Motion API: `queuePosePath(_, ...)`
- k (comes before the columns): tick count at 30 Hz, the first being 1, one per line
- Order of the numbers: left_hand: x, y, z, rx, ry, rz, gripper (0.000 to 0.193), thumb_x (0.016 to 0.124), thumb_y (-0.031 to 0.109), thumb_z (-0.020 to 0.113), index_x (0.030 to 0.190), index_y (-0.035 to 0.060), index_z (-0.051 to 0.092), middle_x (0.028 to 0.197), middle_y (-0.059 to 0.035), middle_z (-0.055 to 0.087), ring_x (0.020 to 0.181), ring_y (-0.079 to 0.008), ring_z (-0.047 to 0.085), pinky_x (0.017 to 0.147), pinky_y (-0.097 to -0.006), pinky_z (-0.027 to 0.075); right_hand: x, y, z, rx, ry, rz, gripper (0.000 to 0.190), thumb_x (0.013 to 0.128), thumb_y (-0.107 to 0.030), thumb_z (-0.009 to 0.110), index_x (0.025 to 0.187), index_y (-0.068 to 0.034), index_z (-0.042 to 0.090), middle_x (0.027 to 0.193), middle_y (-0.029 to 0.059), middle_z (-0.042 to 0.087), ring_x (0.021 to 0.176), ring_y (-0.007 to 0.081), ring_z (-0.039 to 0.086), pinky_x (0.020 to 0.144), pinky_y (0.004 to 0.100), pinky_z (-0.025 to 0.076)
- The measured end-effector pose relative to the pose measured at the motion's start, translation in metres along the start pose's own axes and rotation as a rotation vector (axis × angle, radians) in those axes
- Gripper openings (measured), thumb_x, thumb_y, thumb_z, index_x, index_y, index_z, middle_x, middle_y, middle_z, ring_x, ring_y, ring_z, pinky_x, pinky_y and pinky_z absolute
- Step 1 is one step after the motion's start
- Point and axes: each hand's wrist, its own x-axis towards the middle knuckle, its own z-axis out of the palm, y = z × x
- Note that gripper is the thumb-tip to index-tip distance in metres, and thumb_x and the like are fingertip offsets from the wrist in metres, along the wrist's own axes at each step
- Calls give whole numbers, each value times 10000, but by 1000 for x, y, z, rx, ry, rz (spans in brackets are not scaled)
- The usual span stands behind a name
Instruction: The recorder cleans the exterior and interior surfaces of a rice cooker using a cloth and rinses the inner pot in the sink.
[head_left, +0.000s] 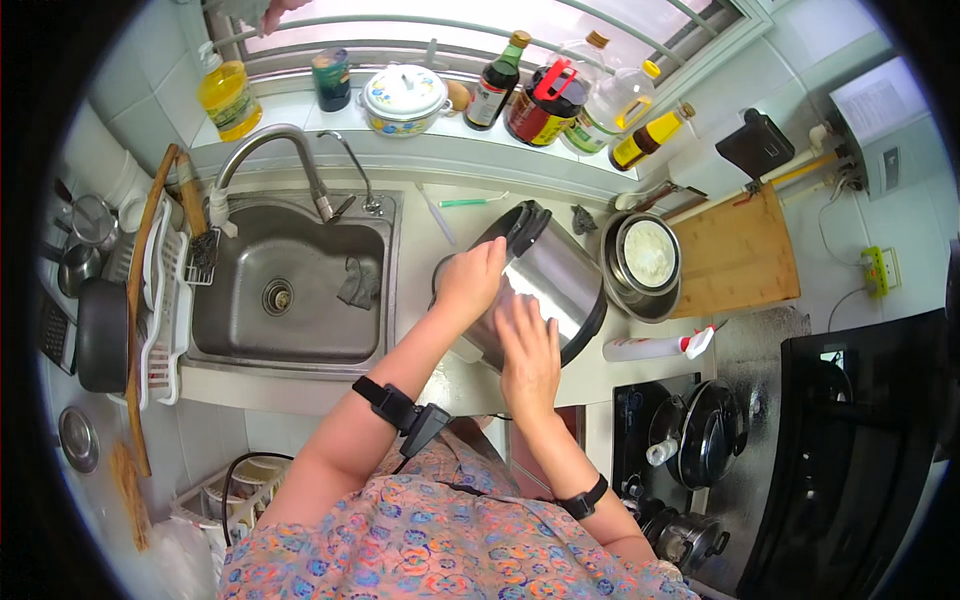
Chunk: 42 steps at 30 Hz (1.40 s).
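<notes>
A stainless-steel electric cooker body (566, 281) with black plastic trim lies tipped over on the countertop, right of the sink. My left hand (471, 279) grips it at the black rim side, its fingertips partly hidden. On its shiny steel side rests my right hand (530, 356), palm down with fingers apart and slightly blurred; whether anything lies under that palm is hidden. Behind the cooker are a green-handled brush (469, 202), a pale slim tool (436, 215) and a dark scouring pad (583, 220).
Left is a steel sink (247, 330) with a grey rag (360, 283). Nested metal bowls (611, 285) holding white powder and a spray bottle (645, 348) stand right, near the stove (630, 420). Bottles (491, 90) line the sill. Part of a hand (281, 13) shows above.
</notes>
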Motion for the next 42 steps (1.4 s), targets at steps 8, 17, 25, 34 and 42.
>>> queuePosePath(8, -8, 2, -8, -87, -19, -9, 461, 1000, 398, 417, 848, 11, 615, 757, -235, 612, 744, -445, 590, 658, -507, 434, 55, 128, 2, 259, 38, 348, 343, 998, -149, 389, 1254, -125, 616, 1288, 107, 616, 1276, 278, 518, 1123, 537, 248)
queuePosePath(17, 0, 12, -13, -62, -86, -104, 498, 999, 435, 410, 829, -1, 581, 733, -231, 581, 728, -434, 559, 656, -480, 417, 55, 155, 18, 443, 61, 399, 337, 1002, -164, 429, 1274, -47, 589, 1273, 134, 612, 1219, 268, 545, 1067, 355, 359)
queuePosePath(25, 11, 5, -11, -39, -182, -135, 552, 1015, 457, 337, 903, -8, 613, 841, -265, 615, 840, -467, 565, 751, -494, 432, 2, 48, -15, 109, -26, 115, 511, 894, -31, 524, 1398, -105, 490, 1500, 149, 391, 1403, 360, 336, 1141, 554, 215)
queuePosePath(34, 14, -37, -14, -330, -388, -131, 666, 1020, 533, 307, 1133, -48, 614, 993, -215, 673, 937, -339, 624, 894, -388, 441, 96, 69, 12, 71, 94, 215, 378, 947, -170, 481, 1313, -105, 547, 1413, 130, 491, 1322, 313, 448, 1143, 505, 270)
queuePosePath(42, -34, -20, -18, -261, -158, -119, 624, 1009, 512, 377, 895, -49, 626, 764, -254, 589, 736, -366, 575, 732, -405, 457, 66, 45, -1, 117, 65, 141, 369, 920, -122, 529, 1287, -104, 570, 1380, 131, 525, 1310, 312, 462, 1127, 504, 296)
